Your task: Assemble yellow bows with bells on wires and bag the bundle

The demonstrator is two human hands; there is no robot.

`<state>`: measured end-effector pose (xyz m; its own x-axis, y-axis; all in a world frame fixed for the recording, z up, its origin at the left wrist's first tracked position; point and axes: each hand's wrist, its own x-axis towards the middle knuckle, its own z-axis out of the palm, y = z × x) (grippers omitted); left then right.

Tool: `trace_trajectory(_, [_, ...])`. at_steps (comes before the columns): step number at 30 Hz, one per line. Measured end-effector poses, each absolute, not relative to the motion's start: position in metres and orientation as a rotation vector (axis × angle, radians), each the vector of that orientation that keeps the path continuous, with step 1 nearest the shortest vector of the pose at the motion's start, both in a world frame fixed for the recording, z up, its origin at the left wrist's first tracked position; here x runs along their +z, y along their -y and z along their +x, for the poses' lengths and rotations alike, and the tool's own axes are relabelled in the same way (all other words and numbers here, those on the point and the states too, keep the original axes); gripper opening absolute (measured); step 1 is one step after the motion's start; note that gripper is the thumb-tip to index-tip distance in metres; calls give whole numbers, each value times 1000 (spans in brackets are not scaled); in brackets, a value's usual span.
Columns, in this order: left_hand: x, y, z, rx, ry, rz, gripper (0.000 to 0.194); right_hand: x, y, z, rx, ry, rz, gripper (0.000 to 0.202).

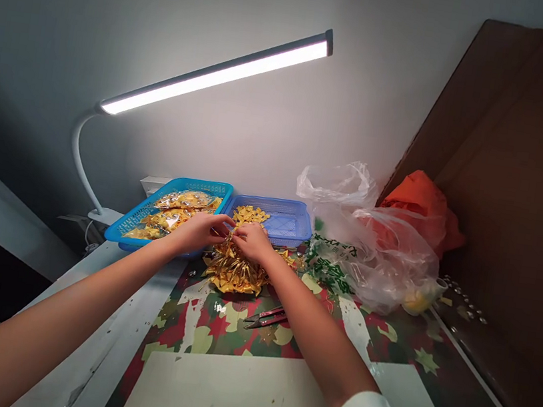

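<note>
My left hand [203,232] and my right hand [252,241] meet above the patterned tabletop, just in front of a blue-violet basket. Their closed fingertips are at the top of a bunch of shiny gold ornaments [236,273], gathered by thin gold stems, with the folded gold pieces spreading out below. The exact pinch point is partly hidden by the fingers. Small dark-handled thread snips [265,317] lie on the tabletop under my right forearm. More loose gold pieces [291,259] show just to the right of my right hand.
A blue basket [113,233] at the left holds bagged gold pieces; the blue-violet basket [293,223] holds some yellow-gold pieces. Clear plastic bags [385,260] and an orange bag [416,200] sit right, beside a cardboard panel [509,163]. A lit lamp [218,78] hangs overhead.
</note>
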<state>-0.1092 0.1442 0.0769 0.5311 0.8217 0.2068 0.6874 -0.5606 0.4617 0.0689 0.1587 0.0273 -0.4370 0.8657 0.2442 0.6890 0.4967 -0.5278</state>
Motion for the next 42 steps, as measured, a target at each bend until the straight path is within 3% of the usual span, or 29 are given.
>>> trace_trajectory(13, [75,-141,-109,691,-1341,2487,25,42,-157,81,545,2178,-1222,10])
trace_trajectory(20, [77,-145,-112,608,-1343,2513,28,64,-128,163,543,1993,-1354,22])
trace_trajectory(31, [75,-147,-109,528,-1366,2540,32,14,-76,211,482,1827,-1824,14])
trace_trajectory(38, [76,-146,-107,527,-1436,2532,27,12,-79,193,482,1832,-1903,45])
trace_trajectory(42, [75,-146,-108,515,-1436,2552,24,13,-83,180,466,1846,-2007,26])
